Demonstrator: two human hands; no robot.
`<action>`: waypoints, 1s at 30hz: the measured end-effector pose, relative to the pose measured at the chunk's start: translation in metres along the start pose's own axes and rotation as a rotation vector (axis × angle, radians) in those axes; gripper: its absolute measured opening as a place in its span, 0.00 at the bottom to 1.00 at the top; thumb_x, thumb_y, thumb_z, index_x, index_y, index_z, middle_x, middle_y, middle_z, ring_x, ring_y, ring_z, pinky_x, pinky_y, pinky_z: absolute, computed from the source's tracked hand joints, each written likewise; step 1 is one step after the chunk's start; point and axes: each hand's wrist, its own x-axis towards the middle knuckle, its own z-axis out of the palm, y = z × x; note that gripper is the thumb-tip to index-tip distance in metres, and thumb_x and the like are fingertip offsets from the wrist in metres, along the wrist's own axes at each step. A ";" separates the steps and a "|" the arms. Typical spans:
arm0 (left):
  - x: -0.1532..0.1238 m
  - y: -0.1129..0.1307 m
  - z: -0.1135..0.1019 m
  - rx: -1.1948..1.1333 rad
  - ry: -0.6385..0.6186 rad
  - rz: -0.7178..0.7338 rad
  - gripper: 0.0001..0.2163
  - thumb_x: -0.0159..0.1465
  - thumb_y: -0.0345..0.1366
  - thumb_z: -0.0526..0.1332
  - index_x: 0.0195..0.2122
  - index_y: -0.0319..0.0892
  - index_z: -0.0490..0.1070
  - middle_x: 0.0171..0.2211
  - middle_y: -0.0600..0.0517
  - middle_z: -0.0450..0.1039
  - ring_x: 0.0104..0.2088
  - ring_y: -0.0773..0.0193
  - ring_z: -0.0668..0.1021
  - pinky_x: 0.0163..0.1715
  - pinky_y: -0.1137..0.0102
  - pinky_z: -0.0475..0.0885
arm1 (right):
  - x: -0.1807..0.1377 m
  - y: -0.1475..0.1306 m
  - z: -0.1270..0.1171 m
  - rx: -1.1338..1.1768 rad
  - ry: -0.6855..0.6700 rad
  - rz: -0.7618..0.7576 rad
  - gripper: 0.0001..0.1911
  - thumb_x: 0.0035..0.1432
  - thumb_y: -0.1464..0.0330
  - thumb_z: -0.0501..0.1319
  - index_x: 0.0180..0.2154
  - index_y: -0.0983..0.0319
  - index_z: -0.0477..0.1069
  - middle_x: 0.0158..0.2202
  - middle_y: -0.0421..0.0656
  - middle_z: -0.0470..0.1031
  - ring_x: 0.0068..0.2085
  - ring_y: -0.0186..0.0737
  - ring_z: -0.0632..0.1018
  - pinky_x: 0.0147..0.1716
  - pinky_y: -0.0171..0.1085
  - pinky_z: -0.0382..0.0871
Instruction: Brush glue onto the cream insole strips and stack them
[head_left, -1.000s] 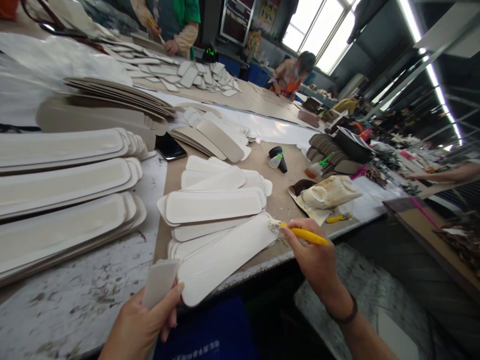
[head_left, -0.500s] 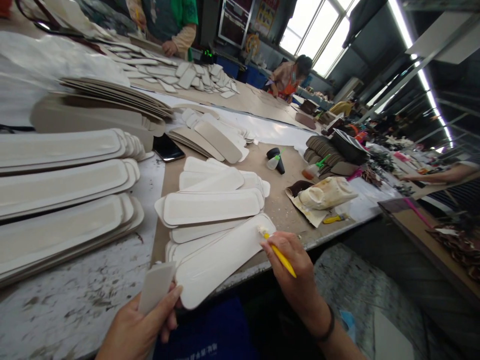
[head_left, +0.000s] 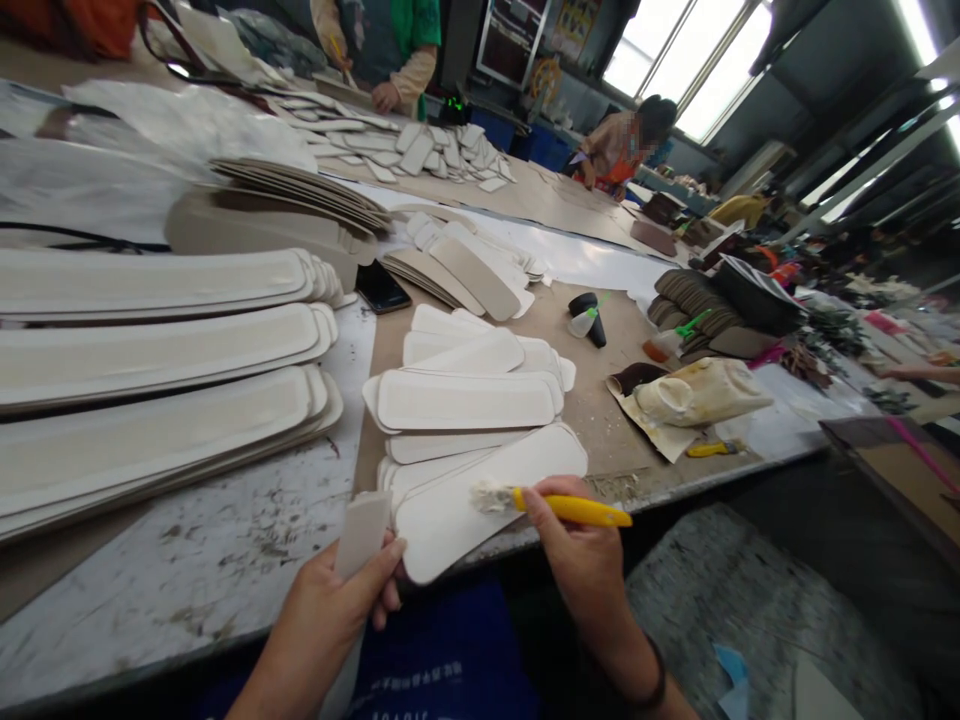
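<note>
My right hand point(head_left: 585, 555) grips a yellow-handled brush point(head_left: 574, 508). Its pale, paste-coated bristles rest on a long white rounded panel point(head_left: 450, 530), which lies slantwise over the table's front edge. A pale flat strip point(head_left: 363, 535) stands up in my left hand point(head_left: 334, 600), whose thumb also presses the panel's near left end. Beneath and behind that panel, more white panels point(head_left: 465, 400) overlap in a fanned pile.
Stacks of long pale panels point(head_left: 157, 350) fill the left side. Behind the pile are a phone point(head_left: 381, 287) and a small squeeze bottle point(head_left: 583, 322). A glue-crusted container point(head_left: 697, 392) and another yellow brush point(head_left: 712, 449) lie right. Two people point(head_left: 409, 70) work across the table.
The brush has slid from the panel's far right end toward its middle, and its handle now points right. My left hand keeps its hold. The whole view has shifted.
</note>
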 end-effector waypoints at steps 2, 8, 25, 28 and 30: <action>-0.002 0.004 0.000 -0.004 -0.013 0.001 0.17 0.47 0.50 0.65 0.25 0.39 0.69 0.12 0.56 0.68 0.13 0.69 0.67 0.15 0.74 0.61 | 0.003 0.000 -0.006 -0.087 0.061 -0.076 0.06 0.56 0.67 0.62 0.28 0.61 0.70 0.28 0.41 0.71 0.31 0.40 0.72 0.34 0.38 0.68; -0.006 0.011 0.000 0.003 -0.002 0.012 0.15 0.49 0.47 0.64 0.25 0.39 0.69 0.12 0.57 0.68 0.14 0.70 0.67 0.17 0.74 0.61 | -0.011 -0.016 0.011 0.131 -0.185 0.063 0.08 0.57 0.66 0.61 0.27 0.61 0.69 0.25 0.40 0.70 0.26 0.37 0.72 0.25 0.34 0.68; -0.030 0.036 -0.017 0.109 -0.124 0.084 0.15 0.54 0.47 0.56 0.20 0.41 0.68 0.14 0.57 0.62 0.16 0.70 0.61 0.18 0.73 0.55 | 0.003 -0.031 0.002 0.112 -0.340 -0.042 0.14 0.65 0.62 0.50 0.30 0.60 0.65 0.25 0.40 0.67 0.28 0.36 0.71 0.27 0.33 0.66; -0.037 0.045 -0.012 0.024 -0.215 0.097 0.15 0.54 0.48 0.57 0.25 0.40 0.72 0.17 0.54 0.69 0.16 0.70 0.65 0.18 0.73 0.59 | -0.001 -0.037 0.029 0.225 -0.572 0.084 0.14 0.63 0.59 0.53 0.30 0.61 0.65 0.23 0.37 0.65 0.24 0.33 0.68 0.23 0.31 0.63; -0.036 0.047 -0.009 -0.034 -0.214 0.083 0.17 0.52 0.50 0.61 0.24 0.38 0.73 0.19 0.52 0.72 0.17 0.68 0.68 0.19 0.72 0.62 | -0.001 -0.036 0.042 0.194 -0.641 0.088 0.12 0.61 0.60 0.56 0.29 0.60 0.65 0.23 0.36 0.65 0.24 0.33 0.68 0.23 0.31 0.62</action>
